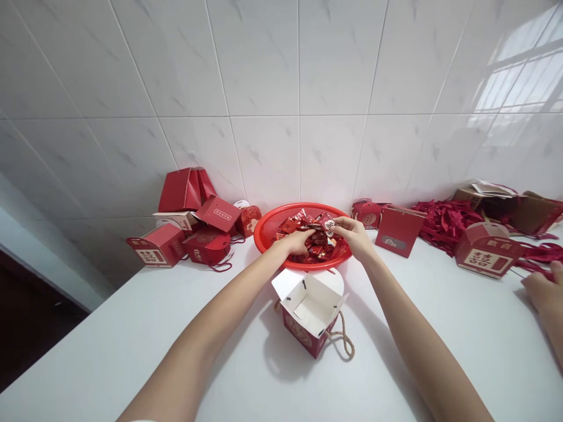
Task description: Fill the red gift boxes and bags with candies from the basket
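Observation:
A red plastic basket (pixel 265 234) stands near the wall with red-wrapped candies (pixel 317 253) inside. My left hand (pixel 300 241) reaches into the basket among the candies; its fingertips are partly hidden there. On the basket's right side, my right hand (pixel 353 232) pinches a red candy packet (pixel 326 224) between thumb and fingers. In front of the basket sits a small red box (pixel 303 331) with its flaps up, its white inside bare and a twine handle (pixel 345 340) hanging at its right.
Red boxes (pixel 160 243) are piled at the left. Toward the right are a red bag (pixel 400 230), a heap of red ribbons (pixel 448 223), a box with white lettering (pixel 488 252) and an open brown carton (pixel 534 214). Another person's hand (pixel 543 290) is at the right edge.

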`<move>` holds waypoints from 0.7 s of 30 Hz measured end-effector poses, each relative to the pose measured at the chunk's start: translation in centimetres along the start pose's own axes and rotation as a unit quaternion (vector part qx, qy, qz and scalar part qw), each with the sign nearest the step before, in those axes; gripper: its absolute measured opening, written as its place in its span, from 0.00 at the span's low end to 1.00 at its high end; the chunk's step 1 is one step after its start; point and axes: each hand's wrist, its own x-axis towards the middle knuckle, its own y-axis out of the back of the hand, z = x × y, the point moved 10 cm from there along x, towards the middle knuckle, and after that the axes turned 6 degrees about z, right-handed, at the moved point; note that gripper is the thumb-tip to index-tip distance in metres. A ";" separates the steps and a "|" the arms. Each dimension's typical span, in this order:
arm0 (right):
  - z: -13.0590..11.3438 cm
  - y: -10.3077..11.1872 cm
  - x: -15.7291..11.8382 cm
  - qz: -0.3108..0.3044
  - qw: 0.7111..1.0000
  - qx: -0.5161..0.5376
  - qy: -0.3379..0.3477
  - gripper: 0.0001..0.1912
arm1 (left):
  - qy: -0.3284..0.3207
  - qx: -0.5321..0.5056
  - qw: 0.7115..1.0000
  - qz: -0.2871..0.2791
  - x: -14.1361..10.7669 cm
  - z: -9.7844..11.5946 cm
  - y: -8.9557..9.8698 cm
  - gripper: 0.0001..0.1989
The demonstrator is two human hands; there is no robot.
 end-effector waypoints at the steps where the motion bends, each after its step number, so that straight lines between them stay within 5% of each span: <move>1: 0.0 0.0 0.0 0.001 1.000 0.003 -0.002 0.14 | -0.010 -0.002 1.000 0.010 0.1 0.1 0.1 0.43; 6: 0.1 0.0 0.0 0.008 1.000 0.009 -0.008 0.14 | -0.025 0.004 1.000 -0.007 0.1 0.7 -0.2 0.37; 12: 0.2 0.0 0.1 0.013 1.000 0.013 -0.016 0.15 | 0.081 0.125 0.980 -0.132 -1.4 0.2 -1.8 0.33; 17: -0.1 -0.2 0.0 0.008 1.000 0.013 -0.012 0.13 | 0.009 0.203 0.969 -0.138 -1.4 2.1 -2.0 0.44; 21: -0.3 -0.1 -0.1 0.012 1.000 0.010 -0.007 0.12 | 0.019 0.224 0.960 -0.166 -1.4 1.9 -2.4 0.46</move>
